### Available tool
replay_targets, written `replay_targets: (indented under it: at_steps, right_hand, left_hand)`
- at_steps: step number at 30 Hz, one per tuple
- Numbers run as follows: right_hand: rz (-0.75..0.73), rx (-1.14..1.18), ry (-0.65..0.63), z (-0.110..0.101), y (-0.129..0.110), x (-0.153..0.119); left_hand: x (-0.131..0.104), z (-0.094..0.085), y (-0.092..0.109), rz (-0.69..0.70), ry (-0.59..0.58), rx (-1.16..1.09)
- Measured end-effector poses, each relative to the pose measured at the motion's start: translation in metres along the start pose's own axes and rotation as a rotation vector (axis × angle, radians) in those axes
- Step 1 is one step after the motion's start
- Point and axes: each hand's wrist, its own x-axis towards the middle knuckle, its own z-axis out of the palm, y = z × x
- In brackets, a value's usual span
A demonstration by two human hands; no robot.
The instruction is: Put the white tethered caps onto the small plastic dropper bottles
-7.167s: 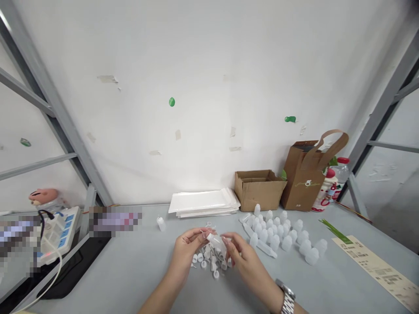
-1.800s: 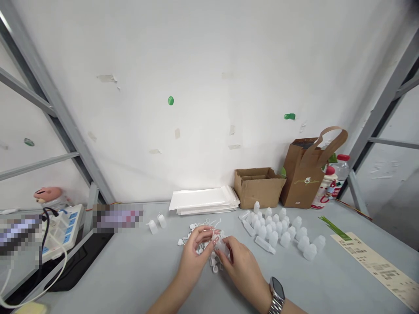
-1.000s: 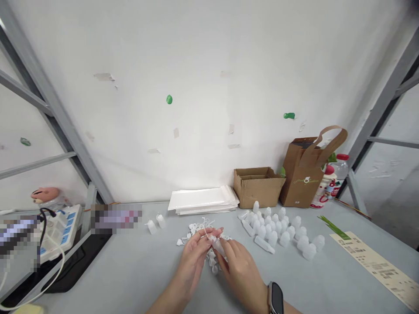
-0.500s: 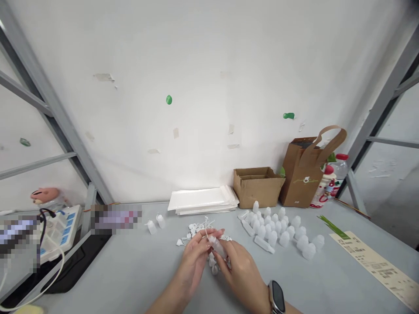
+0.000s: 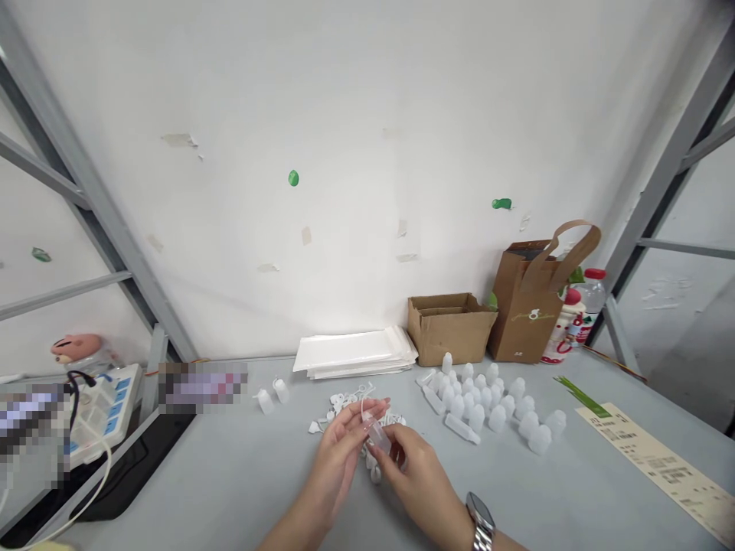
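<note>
A small translucent bottle [image 5: 378, 436] is held between my two hands over the table. My left hand [image 5: 343, 444] grips its upper end, where a white cap with a thin strap shows near the fingers. The fingers of my right hand [image 5: 413, 467] are closed around its lower end. Beneath and behind my hands is a pile of small white caps [image 5: 338, 401], partly hidden. On the right stand several translucent bottles [image 5: 497, 417], and a few lie on their sides [image 5: 462, 429]. Two capped bottles [image 5: 266, 402] stand to the left.
White envelopes [image 5: 353, 350], a cardboard box [image 5: 451, 337] and a brown paper bag [image 5: 522, 314] line the wall. A printed strip [image 5: 660, 463] lies at right. A power strip [image 5: 118, 405] and a black tray [image 5: 135, 467] are at left.
The bottle in my hands has tilted slightly and moved a little left. My right wrist has turned, and the watch face shows at a different angle. The view has shifted slightly.
</note>
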Motion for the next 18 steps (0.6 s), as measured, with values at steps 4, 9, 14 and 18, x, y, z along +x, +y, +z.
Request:
replay_targets:
  at_steps: [4, 9, 14, 18]
  right_hand:
    - [-0.040, -0.086, 0.020, 0.002, 0.004, -0.001]
    - [-0.155, -0.172, 0.054, 0.004, 0.006, -0.003]
    - [-0.062, -0.099, 0.007, 0.004, 0.002, -0.003]
    - [0.045, 0.023, -0.049, 0.004, 0.000, -0.003]
  left_hand:
    - [-0.001, 0.001, 0.000, -0.042, -0.032, -0.011]
    - [0.002, -0.002, -0.004, -0.059, -0.061, -0.063]
    - [0.004, -0.006, -0.009, -0.086, -0.059, -0.118]
    - [0.005, -0.007, -0.011, -0.089, -0.054, -0.137]
